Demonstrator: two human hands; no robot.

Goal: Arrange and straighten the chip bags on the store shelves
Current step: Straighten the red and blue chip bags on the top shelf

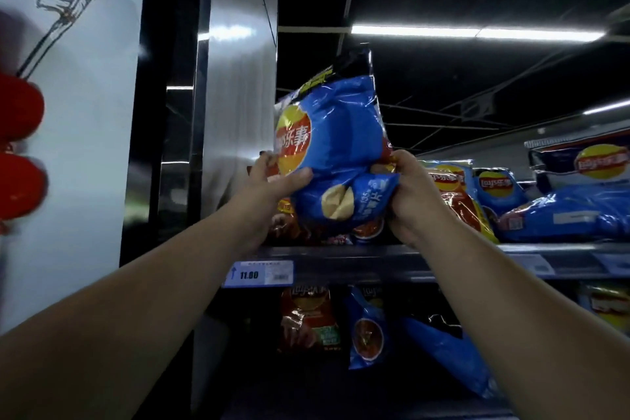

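I have both hands on the big blue chip bag [341, 133], which stands upright between them, just above the front lip of the upper shelf [341, 261]. My left hand [269, 181] grips its left edge: the thumb lies across the front under the round logo, and the other fingers are curled behind the film with only their tips showing. My right hand [414, 194] has its fingers curled round the bag's lower right corner, bunching the film there. I cannot tell whether the bag's base rests on the shelf. Red bags [284, 215] sit just behind and below my left fingers. Beyond my right knuckles stands a red-and-yellow bag [456, 201], and further out a flat blue bag [572, 211] lies on its side. Under my left wrist a price label [258, 274] reading 11.00 is fixed to the shelf lip. Below that, well under both hands, a lower red bag [306, 320] and a small blue bag [366, 327] stand side by side.
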